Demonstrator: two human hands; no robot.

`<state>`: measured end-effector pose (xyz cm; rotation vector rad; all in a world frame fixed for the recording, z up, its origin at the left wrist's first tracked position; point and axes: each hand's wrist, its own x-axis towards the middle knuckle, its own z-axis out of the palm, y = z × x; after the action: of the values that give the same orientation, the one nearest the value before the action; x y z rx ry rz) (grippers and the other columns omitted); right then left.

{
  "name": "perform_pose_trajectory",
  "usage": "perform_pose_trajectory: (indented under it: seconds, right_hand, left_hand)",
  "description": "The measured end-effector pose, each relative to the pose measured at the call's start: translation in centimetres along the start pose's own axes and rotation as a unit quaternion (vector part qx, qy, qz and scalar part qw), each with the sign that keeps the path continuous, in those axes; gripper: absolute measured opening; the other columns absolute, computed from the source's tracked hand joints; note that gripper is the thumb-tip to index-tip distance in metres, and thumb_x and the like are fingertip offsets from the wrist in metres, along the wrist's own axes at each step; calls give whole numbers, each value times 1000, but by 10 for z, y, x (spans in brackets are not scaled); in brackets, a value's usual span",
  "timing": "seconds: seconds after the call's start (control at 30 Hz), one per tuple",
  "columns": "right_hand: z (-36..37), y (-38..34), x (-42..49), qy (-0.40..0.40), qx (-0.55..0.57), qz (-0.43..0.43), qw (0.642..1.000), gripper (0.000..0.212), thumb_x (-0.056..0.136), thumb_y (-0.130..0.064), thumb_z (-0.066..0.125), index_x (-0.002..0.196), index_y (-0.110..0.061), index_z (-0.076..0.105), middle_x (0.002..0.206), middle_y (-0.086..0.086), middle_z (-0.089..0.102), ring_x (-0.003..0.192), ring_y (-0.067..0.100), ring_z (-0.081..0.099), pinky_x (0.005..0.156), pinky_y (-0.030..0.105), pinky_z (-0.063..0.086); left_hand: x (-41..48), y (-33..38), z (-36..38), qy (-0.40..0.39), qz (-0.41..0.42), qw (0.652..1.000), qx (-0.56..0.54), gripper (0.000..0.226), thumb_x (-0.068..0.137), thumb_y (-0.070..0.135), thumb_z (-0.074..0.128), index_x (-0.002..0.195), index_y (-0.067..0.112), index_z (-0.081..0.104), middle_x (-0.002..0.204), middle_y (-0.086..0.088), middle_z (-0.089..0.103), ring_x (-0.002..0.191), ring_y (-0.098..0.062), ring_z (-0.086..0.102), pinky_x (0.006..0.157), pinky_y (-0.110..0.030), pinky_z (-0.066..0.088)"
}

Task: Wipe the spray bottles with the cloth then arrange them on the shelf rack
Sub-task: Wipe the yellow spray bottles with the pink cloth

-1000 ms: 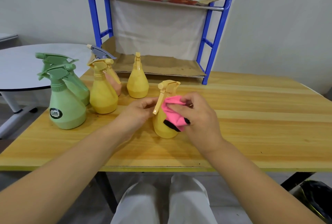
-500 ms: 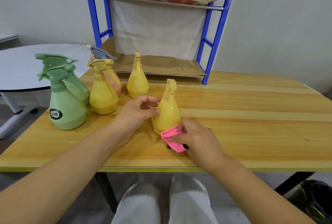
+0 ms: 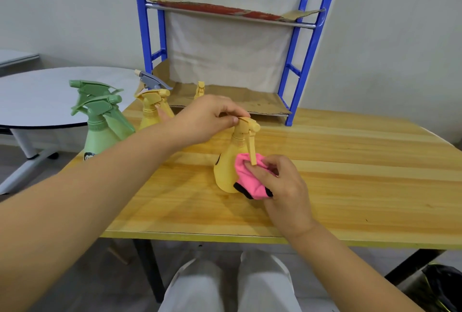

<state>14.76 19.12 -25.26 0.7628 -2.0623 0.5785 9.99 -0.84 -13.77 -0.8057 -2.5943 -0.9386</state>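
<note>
Yellow spray bottle (image 3: pixel 226 171) upright mid-table (image 3: pixel 350 186), now turned, trigger facing near; left hand (image 3: pixel 202 121) shifted up, pinching nozzle; right hand (image 3: pixel 282 186) pressing bunched pink cloth (image 3: pixel 250 181) against body. Wiping unfinished; shelf rack (image 3: pixel 295 86) still bare.

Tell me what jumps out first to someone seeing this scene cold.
The bright pink cloth stands out first, pressed by the right hand against the yellow plastic spray bottle at the middle of the wooden table; the left hand pinches that bottle's nozzle top. Next, the tall blue metal shelf rack lined with cardboard rises behind, and two green spray bottles cluster at the left.
</note>
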Motion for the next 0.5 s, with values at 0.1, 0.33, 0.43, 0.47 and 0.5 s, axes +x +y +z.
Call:
perform_pose_trajectory:
  seconds: [0.1, 0.33, 0.43, 0.47, 0.5]
  right_hand:
    - [11, -3, 10, 22, 12, -9, 1000, 47, 76, -9, 67, 122, -19, 59, 108, 7, 51, 89, 25, 52, 64, 31, 49]
    - [10, -1, -2, -57, 7, -19, 998, 62, 59, 1, 84, 114, -24, 66, 89, 10, 56, 75, 28, 56, 54, 32, 50]
    - [5, -1, -14, -144, -8, -28, 989, 51, 60, -5, 86, 104, -26, 72, 89, 4, 59, 75, 21, 58, 52, 25, 49]
    - [5, -1, -16, -170, -14, -27, 985, 50, 60, -4, 86, 101, -28, 72, 87, 2, 58, 72, 19, 57, 48, 25, 48]
    - [4, 0, -18, -184, -21, -27, 982, 49, 59, -3, 85, 99, -28, 73, 86, 1, 58, 71, 19, 56, 45, 26, 47]
  left_hand:
    - [-2, 1, 1, 18, -6, 1000, -7, 23, 87, 17, 62, 107, 27, 70, 96, 7, 65, 93, -8, 59, 87, -27, 46]
    - [-3, 0, 4, 40, -9, 999, -5, 21, 86, 18, 64, 104, 26, 71, 92, 12, 64, 89, -4, 58, 81, -20, 44]
    - [-1, -1, 7, 52, -20, 998, -3, 19, 85, 19, 64, 102, 27, 71, 86, 20, 60, 84, 1, 56, 76, -13, 41]
    - [0, -1, 7, 56, -26, 998, -6, 19, 85, 20, 65, 101, 27, 71, 85, 22, 59, 84, 2, 56, 75, -11, 40]
    - [0, -1, 8, 58, -31, 998, -10, 18, 85, 20, 65, 101, 27, 71, 85, 23, 59, 83, 3, 56, 75, -10, 40]
